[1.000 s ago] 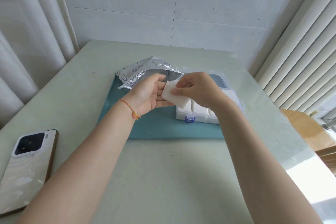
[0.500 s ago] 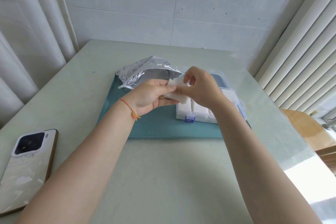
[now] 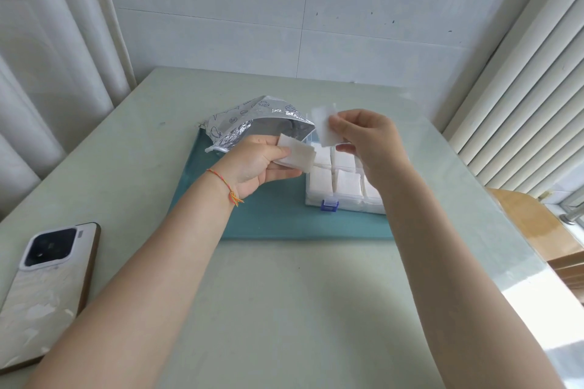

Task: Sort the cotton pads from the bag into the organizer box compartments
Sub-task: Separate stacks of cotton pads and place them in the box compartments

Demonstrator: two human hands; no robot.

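Note:
My left hand [image 3: 257, 164] grips a small stack of white cotton pads [image 3: 297, 155] just left of the organizer box. My right hand [image 3: 368, 139] pinches a single cotton pad [image 3: 325, 126], held upright above the box's back compartments. The clear organizer box [image 3: 319, 199] with a blue latch lies on a teal mat; its visible compartments hold white pads, and my right arm hides its right side. An open silver foil bag [image 3: 249, 128] lies behind my left hand, mouth toward the box.
The teal mat [image 3: 278, 218] lies on a pale green table [image 3: 284, 309]. A phone [image 3: 44, 287] lies face down at the front left edge. Curtains hang on the left, a tiled wall stands behind, and a brown board [image 3: 537, 224] sits off the right edge.
My right hand has peeled one pad off the stack and lifted it up and to the right. My left hand keeps holding the rest of the stack.

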